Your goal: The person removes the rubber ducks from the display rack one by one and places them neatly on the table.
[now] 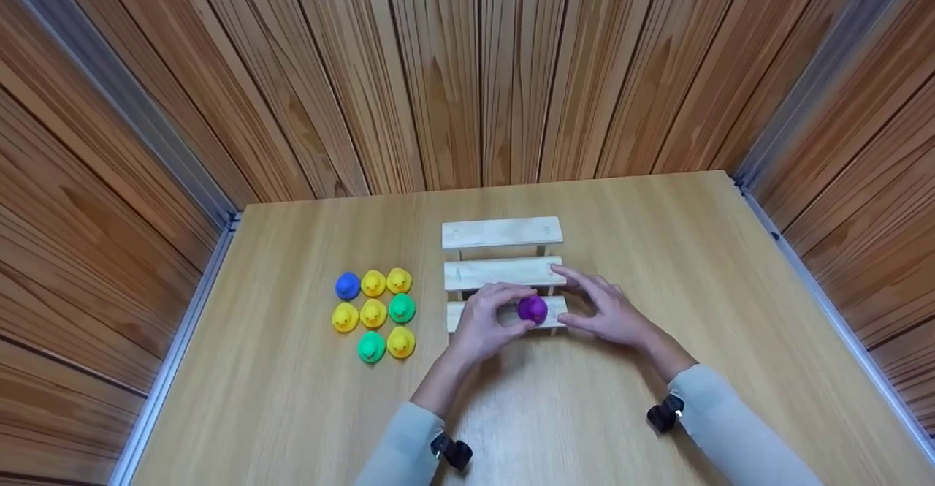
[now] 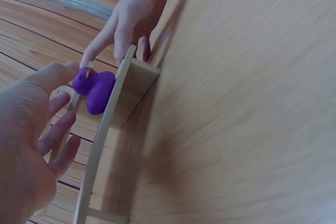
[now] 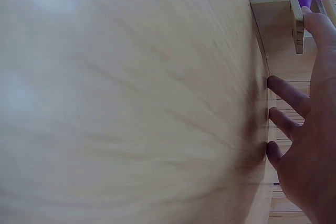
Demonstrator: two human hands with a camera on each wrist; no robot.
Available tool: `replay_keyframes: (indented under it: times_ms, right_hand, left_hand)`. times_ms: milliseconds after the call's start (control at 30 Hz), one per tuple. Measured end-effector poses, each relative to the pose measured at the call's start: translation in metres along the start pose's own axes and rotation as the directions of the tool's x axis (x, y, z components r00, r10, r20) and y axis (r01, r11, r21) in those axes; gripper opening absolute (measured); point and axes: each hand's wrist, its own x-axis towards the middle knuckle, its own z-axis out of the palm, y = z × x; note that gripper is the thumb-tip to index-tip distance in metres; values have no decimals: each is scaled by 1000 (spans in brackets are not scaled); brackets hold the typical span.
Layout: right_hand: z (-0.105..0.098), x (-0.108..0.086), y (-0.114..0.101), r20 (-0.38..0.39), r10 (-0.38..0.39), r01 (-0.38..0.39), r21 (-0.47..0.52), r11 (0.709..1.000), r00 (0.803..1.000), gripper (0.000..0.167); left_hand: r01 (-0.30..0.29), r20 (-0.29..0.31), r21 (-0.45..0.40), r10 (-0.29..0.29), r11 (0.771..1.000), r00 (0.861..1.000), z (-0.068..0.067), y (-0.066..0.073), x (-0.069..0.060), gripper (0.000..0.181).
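A purple rubber duck (image 1: 532,310) stands upright on the lowest step of a pale wooden three-step stand (image 1: 502,233). My left hand (image 1: 486,325) pinches it at its left side, thumb in front and index finger behind. In the left wrist view, a fingertip touches the head of the purple duck (image 2: 100,92); the other fingers hang spread beside it. At the stand's right end, my right hand (image 1: 610,314) is spread, thumb by the lowest step and index finger on the middle one. Its other fingertips rest on the table in the right wrist view.
Left of the stand, several rubber ducks sit grouped on the wooden table (image 1: 292,413): yellow ones (image 1: 373,313), green ones (image 1: 371,346) and a blue one (image 1: 348,286). Wood-plank walls (image 1: 467,69) enclose the back and sides.
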Motion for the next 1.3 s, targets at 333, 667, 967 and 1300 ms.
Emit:
replay_keyframes:
  times_ms: [333, 667, 967, 1300]
  right_hand:
    - [-4, 1, 2, -6, 10, -11, -26, 1000, 1000, 86]
    - [-3, 2, 2, 11, 8, -8, -19, 1000, 1000, 85]
    - [1, -1, 3, 2, 13, -13, -20, 1000, 1000, 85]
    - [0, 0, 0, 7, -2, 2, -19, 1000, 1000, 85]
  left_hand:
    - [1, -26, 81, 1, 997, 1000, 13, 1, 5, 41]
    - [22, -62, 121, -15, 992, 998, 20, 2, 2, 33]
    - [9, -98, 127, 4, 992, 995, 23, 0, 0, 28]
    - [-14, -108, 110, 26, 994, 994, 23, -1, 0, 27]
